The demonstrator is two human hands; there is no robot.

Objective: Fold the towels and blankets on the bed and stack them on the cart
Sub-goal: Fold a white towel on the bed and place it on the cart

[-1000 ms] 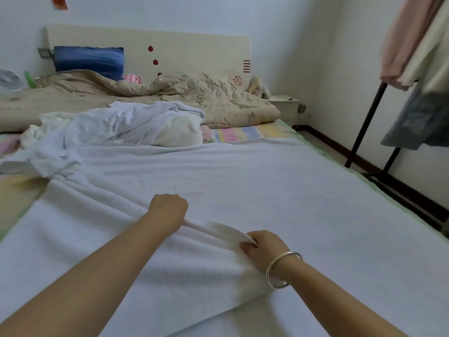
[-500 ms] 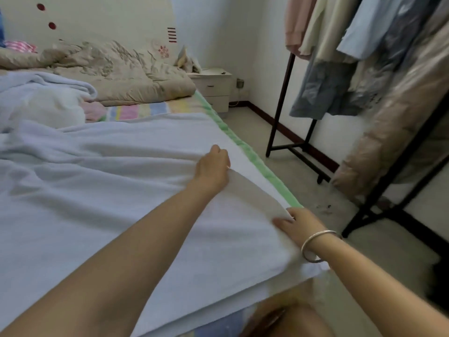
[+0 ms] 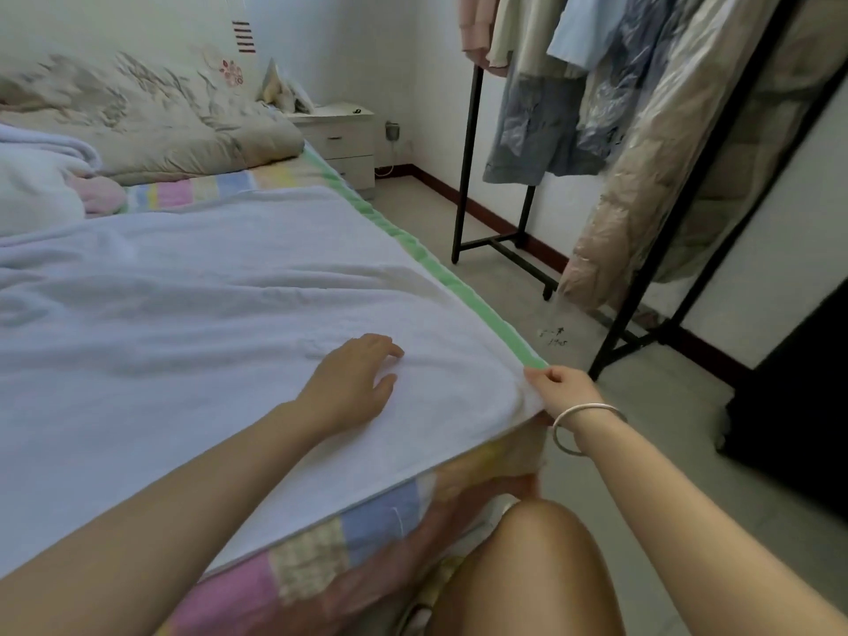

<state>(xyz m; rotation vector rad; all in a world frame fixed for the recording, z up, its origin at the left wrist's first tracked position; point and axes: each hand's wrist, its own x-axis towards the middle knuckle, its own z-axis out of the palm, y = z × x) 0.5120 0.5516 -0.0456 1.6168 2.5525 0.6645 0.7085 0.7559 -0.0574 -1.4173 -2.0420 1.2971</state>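
A large white towel (image 3: 192, 314) lies spread over the bed, reaching its right edge and near corner. My left hand (image 3: 351, 383) rests flat on the towel with fingers spread, a little in from that corner. My right hand (image 3: 557, 390), a silver bangle on its wrist, pinches the towel's corner at the bed's green-trimmed edge (image 3: 431, 263). A heap of white towels or blankets (image 3: 41, 185) lies at the far left. No cart is in view.
A beige quilt (image 3: 151, 126) is bunched at the head of the bed. A white nightstand (image 3: 342, 140) stands beyond the bed. A black clothes rack (image 3: 472, 162) hung with garments lines the right wall. Grey floor lies between bed and rack. My knee (image 3: 527, 566) is at the bed's corner.
Both hands carried the towel's edge from the middle of the bed to the right corner. My left hand let go and now lies flat. The view swung to the right.
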